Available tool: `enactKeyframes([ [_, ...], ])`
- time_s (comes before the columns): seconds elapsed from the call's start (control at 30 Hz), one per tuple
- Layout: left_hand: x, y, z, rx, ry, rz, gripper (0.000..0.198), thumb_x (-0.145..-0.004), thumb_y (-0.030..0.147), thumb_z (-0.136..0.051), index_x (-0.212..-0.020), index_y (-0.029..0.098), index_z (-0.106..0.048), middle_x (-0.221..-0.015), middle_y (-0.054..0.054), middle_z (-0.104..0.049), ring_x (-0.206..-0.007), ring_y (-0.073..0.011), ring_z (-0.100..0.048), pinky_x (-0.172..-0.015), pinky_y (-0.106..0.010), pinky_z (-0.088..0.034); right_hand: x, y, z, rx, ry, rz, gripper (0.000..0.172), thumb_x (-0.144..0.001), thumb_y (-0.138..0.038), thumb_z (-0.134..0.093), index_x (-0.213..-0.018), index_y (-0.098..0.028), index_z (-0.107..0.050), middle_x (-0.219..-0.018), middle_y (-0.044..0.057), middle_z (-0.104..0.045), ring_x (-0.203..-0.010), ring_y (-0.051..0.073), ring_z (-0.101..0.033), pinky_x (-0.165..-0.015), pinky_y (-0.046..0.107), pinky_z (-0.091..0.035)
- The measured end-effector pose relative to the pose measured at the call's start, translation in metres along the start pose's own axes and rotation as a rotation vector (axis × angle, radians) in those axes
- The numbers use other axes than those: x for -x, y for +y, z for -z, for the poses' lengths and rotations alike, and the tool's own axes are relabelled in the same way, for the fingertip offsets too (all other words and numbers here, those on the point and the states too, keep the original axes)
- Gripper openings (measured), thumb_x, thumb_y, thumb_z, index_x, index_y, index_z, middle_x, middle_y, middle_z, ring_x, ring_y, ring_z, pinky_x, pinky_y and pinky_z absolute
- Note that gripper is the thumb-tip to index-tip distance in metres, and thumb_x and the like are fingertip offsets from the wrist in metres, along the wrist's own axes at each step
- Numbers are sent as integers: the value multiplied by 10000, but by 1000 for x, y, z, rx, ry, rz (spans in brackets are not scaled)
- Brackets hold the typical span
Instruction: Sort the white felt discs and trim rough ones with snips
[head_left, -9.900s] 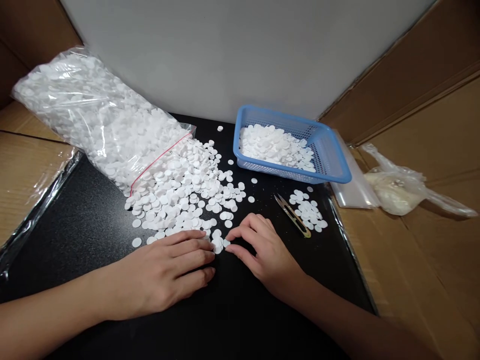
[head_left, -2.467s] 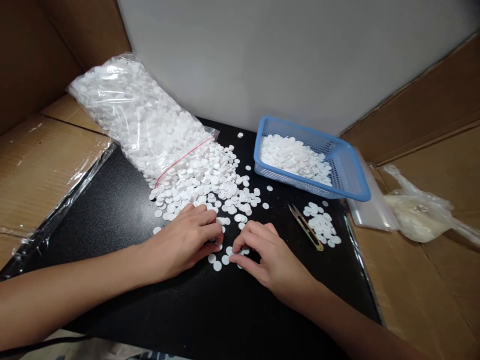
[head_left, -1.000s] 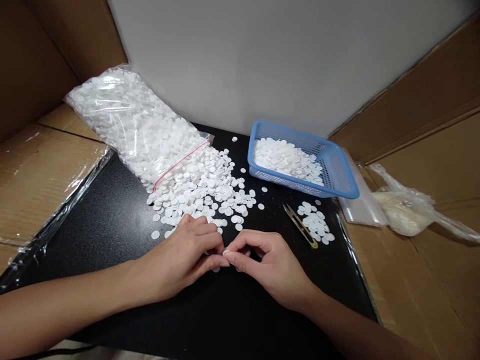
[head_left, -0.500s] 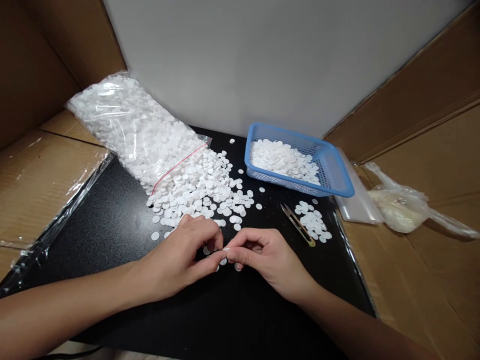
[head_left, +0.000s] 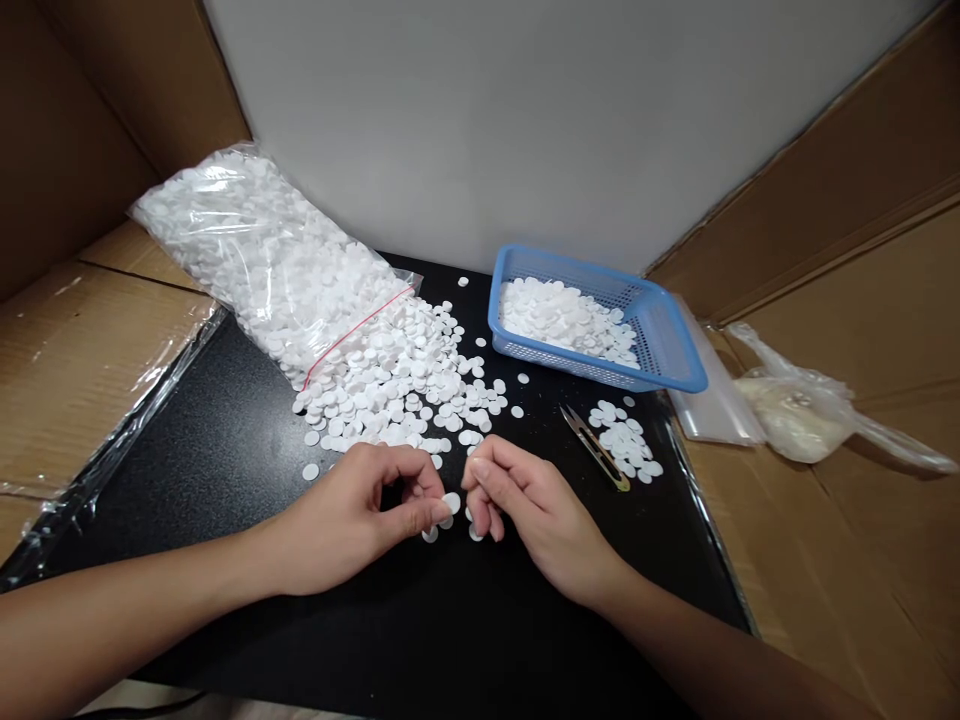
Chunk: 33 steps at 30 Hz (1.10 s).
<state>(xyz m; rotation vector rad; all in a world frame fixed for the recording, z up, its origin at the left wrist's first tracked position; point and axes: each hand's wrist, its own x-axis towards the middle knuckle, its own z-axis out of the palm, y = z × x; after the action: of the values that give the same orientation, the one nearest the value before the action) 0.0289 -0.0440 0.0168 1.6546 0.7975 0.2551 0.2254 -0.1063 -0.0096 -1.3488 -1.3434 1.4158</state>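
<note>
Pinched between thumb and forefinger of the left hand (head_left: 360, 515): one white disc (head_left: 451, 503), just on the near side of the spilled disc pile (head_left: 397, 385). Right hand (head_left: 525, 505) just beside it, fingers curled; holding anything or not, cannot tell. Snips (head_left: 596, 447) and blue basket (head_left: 679, 345) right of the pile.

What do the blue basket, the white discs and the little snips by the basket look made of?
Blue basket: moulded plastic, matte, with perforated mesh walls. White discs: thin, flat, dull white, likely foam or pressed fibre; cannot tell which. Snips: metal, brassy-yellow handle with darker blades.
</note>
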Motion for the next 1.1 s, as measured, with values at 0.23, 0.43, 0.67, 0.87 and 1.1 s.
enactKeyframes([
  [0.23,0,-3,-1,92,-45,47,313,-890,433,-643,-752,152,-632,-671,15,-589,-655,-130,-492,-621,-263,-375,4,-5,-4,174,-90,74,324,-991,-442,-518,-772,-209,-564,-648,-30,-578,-577,113,-502,-557,246,-386],
  [0.43,-3,-3,1,205,-78,68,366,-881,490,-655,-783,138,-642,-725,-22,-646,-705,-153,-552,-674,-284,-419,4,-7,-3,101,-120,69,295,-1047,-352,-392,-840,-208,-546,-670,-25,-596,-590,112,-521,-600,248,-425],
  [0.67,-1,-3,1,-85,-10,-66,245,-947,340,-584,-795,160,-647,-730,-2,-639,-686,-138,-551,-634,-257,-411,4,-4,-4,151,-125,118,173,-1010,-238,-438,-885,-211,-555,-712,-24,-600,-649,112,-570,-634,243,-446],
  [0.87,1,-20,8,-765,248,-781,171,-1008,128,-474,-916,149,-616,-799,-44,-629,-762,-175,-504,-690,-313,-387,3,1,-6,19,25,154,133,-916,-166,-547,-1031,-230,-523,-924,11,-641,-814,139,-644,-754,284,-517],
  [1.1,4,-24,9,-907,289,-971,208,-1029,124,-419,-984,156,-619,-866,-79,-700,-818,-206,-564,-686,-350,-395,8,0,-9,51,71,240,216,-818,-100,-660,-951,-237,-561,-894,-15,-656,-778,126,-602,-723,262,-501],
])
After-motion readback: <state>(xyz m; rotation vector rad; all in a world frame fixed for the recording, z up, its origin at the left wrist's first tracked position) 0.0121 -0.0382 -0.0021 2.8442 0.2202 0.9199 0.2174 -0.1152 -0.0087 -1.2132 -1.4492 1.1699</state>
